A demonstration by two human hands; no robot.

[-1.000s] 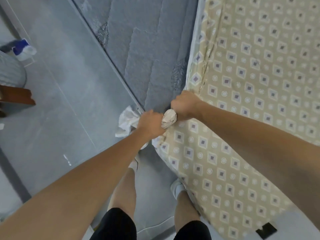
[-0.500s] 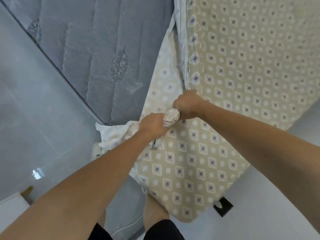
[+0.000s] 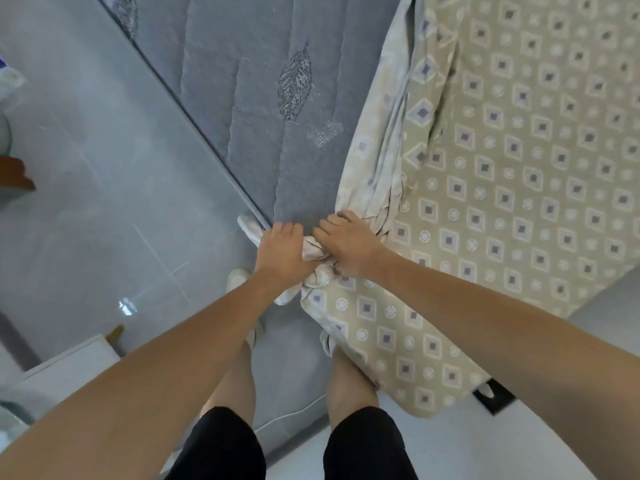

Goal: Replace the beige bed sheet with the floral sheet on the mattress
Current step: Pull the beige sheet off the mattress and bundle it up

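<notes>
The beige bed sheet (image 3: 512,188), printed with small squares and circles, covers the right part of the grey quilted mattress (image 3: 263,98) and bunches into folds along its pulled-back edge. At the mattress's near corner the sheet gathers into a twisted wad. My left hand (image 3: 282,252) grips that wad from the left. My right hand (image 3: 346,242) grips the gathered folds from the right, its fingers curled into the cloth. The two hands nearly touch. No floral sheet is in view.
Grey tiled floor (image 3: 86,188) lies left of the mattress. A brown wooden piece (image 3: 14,173) sits at the left edge, a white box (image 3: 69,365) at the lower left. My legs stand at the corner. A black object (image 3: 493,396) lies on the floor at the lower right.
More of the grey mattress is bare now; the sheet's edge has been drawn back to the right and gathered tighter at the corner. Both hands stayed on the wad.
</notes>
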